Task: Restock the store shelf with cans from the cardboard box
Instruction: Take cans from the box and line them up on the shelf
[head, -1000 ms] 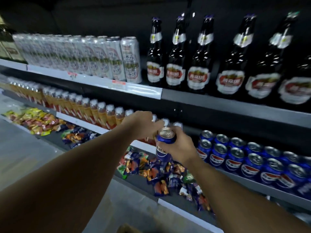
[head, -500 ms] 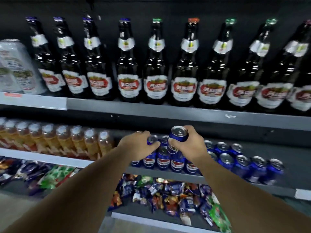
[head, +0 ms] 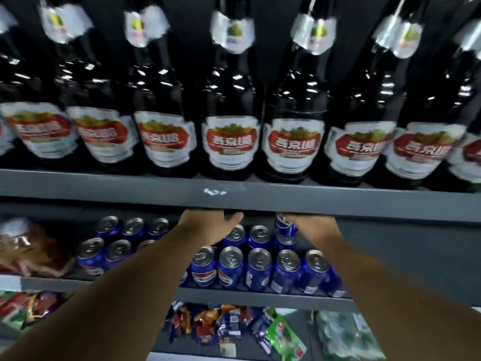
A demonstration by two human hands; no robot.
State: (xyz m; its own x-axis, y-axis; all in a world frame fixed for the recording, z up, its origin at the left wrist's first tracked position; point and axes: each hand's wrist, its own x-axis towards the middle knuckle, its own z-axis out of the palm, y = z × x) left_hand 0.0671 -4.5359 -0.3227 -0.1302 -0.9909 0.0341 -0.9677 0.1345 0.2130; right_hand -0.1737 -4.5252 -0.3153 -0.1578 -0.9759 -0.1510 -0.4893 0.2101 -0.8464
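Fingers of my right hand (head: 315, 227) clamp a blue can (head: 285, 230) over the shelved cans (head: 257, 267); those of my left hand (head: 208, 226) hide behind the upper shelf edge (head: 260, 201), so I cannot tell.

dark bottles (head: 231, 142): upper tier | snack packets (head: 216, 324): bottom tier

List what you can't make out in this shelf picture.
Head view throughout.
1. Fingertips of the left hand and right hand: behind the upper shelf edge; the left hand's grip is unclear.
2. Top of the held can: behind that edge.
3. Caps of the bottles: cut off at the top border.
4. Print on the snack packets: blurred.
5. The cardboard box: outside the frame.
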